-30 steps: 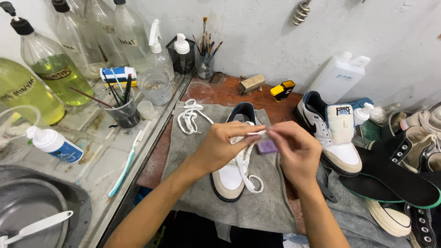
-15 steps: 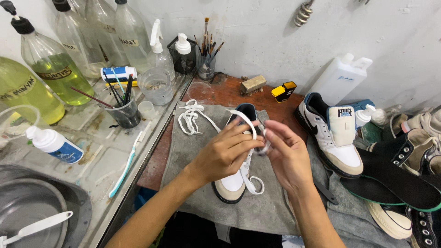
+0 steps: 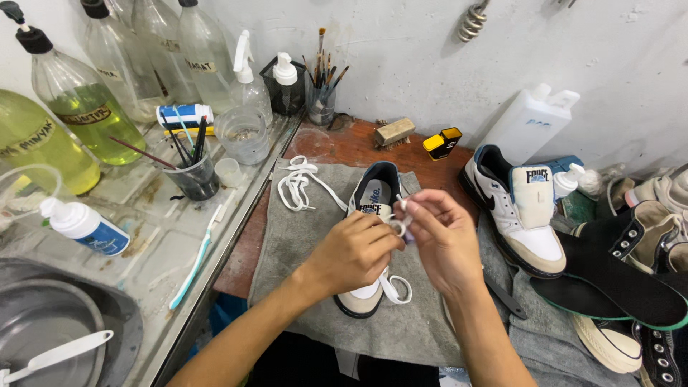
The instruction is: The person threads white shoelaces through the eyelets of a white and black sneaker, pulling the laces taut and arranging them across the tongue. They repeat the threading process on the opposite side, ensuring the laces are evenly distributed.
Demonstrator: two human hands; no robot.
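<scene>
A white and beige sneaker (image 3: 375, 198) lies on a grey towel (image 3: 297, 236), toe toward me. My left hand (image 3: 351, 251) rests over its middle and pinches a white shoelace (image 3: 395, 287) that loops out by the toe. My right hand (image 3: 444, 240) pinches the same lace just above the sneaker's right side, fingertips meeting those of the left. A second loose white lace (image 3: 297, 183) lies coiled on the towel to the left of the sneaker. The matching sneaker (image 3: 519, 211) stands to the right.
Bottles of liquid (image 3: 79, 97), a cup of brushes (image 3: 192, 172), a toothbrush (image 3: 197, 258) and a metal basin (image 3: 50, 322) fill the glass shelf on the left. A wooden brush (image 3: 393, 130), yellow lighter (image 3: 441, 141), white jug (image 3: 529, 122), black insoles (image 3: 623, 279) and other shoes crowd the back and right.
Both hands have dropped lower onto the sneaker, uncovering its tongue and heel opening. The lace stretch held up across the shoe half a second ago is now pulled down between the fingertips.
</scene>
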